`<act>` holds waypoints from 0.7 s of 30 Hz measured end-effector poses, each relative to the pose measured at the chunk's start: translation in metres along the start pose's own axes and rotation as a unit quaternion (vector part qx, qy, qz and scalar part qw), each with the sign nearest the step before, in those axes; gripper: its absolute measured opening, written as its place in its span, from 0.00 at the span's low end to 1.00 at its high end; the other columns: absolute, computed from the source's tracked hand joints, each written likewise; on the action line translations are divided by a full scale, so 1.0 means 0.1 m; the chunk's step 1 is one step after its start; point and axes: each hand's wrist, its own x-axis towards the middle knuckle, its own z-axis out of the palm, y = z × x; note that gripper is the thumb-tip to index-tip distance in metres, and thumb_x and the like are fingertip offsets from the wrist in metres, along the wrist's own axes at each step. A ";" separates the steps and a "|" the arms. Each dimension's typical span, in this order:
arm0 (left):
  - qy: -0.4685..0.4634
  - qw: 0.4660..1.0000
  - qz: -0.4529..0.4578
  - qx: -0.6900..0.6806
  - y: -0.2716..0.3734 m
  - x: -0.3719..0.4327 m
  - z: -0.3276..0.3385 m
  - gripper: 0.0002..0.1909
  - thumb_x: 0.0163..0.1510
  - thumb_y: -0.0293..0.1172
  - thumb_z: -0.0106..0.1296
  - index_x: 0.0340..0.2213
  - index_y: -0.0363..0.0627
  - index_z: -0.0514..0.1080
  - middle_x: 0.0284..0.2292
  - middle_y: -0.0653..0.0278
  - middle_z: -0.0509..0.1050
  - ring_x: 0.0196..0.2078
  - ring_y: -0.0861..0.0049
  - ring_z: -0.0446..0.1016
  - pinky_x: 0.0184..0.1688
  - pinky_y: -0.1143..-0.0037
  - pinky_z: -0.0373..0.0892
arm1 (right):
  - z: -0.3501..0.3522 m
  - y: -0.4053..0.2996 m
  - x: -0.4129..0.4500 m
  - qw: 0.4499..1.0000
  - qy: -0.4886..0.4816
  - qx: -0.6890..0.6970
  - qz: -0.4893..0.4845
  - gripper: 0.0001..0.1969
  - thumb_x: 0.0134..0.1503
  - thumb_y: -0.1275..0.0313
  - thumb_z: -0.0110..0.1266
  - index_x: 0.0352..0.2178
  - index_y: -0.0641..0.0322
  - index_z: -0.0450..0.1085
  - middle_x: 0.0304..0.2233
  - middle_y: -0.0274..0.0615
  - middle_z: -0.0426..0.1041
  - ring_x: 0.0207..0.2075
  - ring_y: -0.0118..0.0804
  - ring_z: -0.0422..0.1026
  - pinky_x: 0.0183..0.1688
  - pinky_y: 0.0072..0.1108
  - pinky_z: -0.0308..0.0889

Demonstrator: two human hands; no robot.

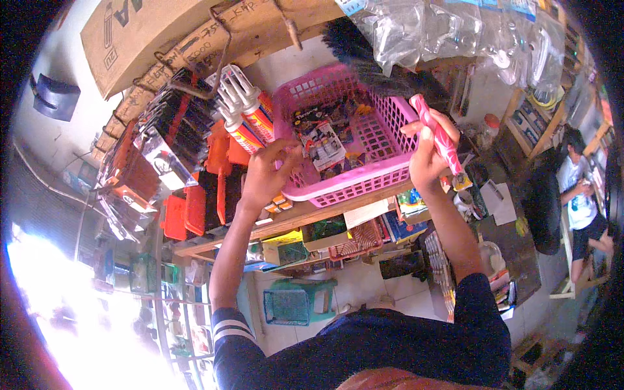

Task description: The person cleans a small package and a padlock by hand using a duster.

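Observation:
A pink plastic basket [363, 180] stands on a wooden shelf, with several small packaged items inside it. At its left front corner is my left hand [273, 170], its fingers against or just over the rim; whether they grip it, I cannot tell. My right hand [431, 146], by the basket's right side, holds a rolled pink-and-white cloth or wrapper [441, 139] between thumb and fingers. Sealant tubes [248, 129] with white nozzles stand upright left of the basket. A packet with a printed card [324, 148] lies in the basket.
Orange plastic cases [187, 212] and hanging blister packs [168, 158] are at the left. Clear bags [424, 34] hang above right, beside a dark brush [363, 58]. Metal hooks stick out from a wooden beam [195, 53]. Another person [580, 190] is at the far right.

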 end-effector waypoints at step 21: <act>-0.202 0.937 0.114 0.261 -0.84 2.01 1.49 0.21 0.52 0.39 0.52 0.47 0.46 0.72 0.45 0.50 0.75 0.46 0.56 0.75 0.51 0.62 0.69 | 0.01 0.04 0.05 0.992 0.012 -0.033 0.118 0.15 0.64 0.77 0.43 0.52 0.64 0.59 0.40 0.43 0.69 0.27 0.25 0.71 0.32 0.18 0.71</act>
